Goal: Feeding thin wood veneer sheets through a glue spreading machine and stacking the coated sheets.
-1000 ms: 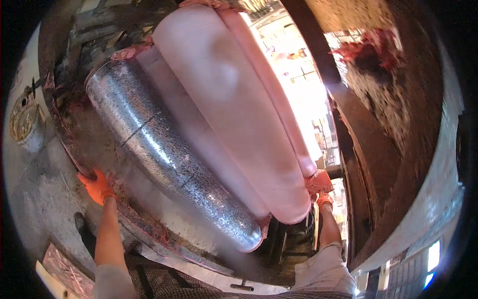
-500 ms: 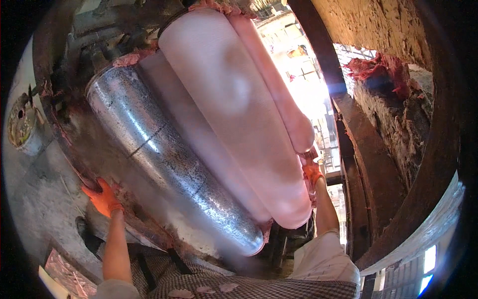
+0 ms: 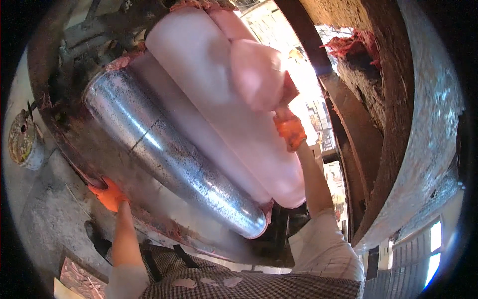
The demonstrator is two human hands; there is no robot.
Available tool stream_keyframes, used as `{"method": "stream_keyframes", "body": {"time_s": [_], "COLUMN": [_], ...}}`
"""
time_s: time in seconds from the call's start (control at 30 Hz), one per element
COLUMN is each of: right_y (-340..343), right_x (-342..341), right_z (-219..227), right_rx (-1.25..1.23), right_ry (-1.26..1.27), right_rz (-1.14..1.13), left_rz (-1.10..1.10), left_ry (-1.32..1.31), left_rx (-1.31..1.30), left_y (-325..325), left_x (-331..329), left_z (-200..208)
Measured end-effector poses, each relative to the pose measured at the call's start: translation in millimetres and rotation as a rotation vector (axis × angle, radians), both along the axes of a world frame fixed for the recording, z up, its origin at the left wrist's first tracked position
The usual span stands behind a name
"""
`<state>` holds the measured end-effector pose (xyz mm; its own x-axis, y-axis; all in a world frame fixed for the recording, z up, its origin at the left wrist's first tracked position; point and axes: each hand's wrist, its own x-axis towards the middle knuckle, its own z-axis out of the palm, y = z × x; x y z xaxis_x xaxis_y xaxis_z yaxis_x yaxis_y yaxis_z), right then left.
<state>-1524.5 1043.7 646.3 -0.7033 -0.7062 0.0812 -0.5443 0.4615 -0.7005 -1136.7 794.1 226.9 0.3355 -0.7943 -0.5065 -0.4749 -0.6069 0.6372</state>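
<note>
Wearing an orange glove, the right hand (image 3: 290, 131) grips the end of a soft pink lump (image 3: 259, 74), which sits just above its fingers on the big pink roller (image 3: 214, 99). The left hand (image 3: 110, 194), gloved too, presses flat on the dirty ledge (image 3: 74, 164), below the shiny metal roller (image 3: 164, 149).

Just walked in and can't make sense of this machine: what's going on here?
A person in orange gloves works at a big roller machine. The right hand grips a folded lump of the pink sheet lying over the pink-coated roller. The left hand rests on the machine's grimy edge, beside the shiny metal roller.
</note>
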Motion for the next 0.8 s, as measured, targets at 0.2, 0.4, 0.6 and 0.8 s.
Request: {"method": "stream_keyframes", "body": {"time_s": [0.2,0.4,0.6,0.8], "right_y": [5,142,350,494], "right_x": [125,151,131,20], "right_z": [-70,-48,8,54], "right_rx": [1.056,0.96,1.003,2.409], "right_ry": [1.03,0.876,0.652,0.499], "right_rz": [-0.032,0.026,-0.539,0.028], "left_rz": [-0.042,-0.042,-0.037,-0.01], "left_ry": [-0.049,-0.008,-0.027,-0.018], "left_rx": [-0.039,-0.048,-0.04,-0.053], "left_y": [7,13,0,7], "left_x": [4,16,38,10], "left_z": [-16,-29,-18,-1]}}
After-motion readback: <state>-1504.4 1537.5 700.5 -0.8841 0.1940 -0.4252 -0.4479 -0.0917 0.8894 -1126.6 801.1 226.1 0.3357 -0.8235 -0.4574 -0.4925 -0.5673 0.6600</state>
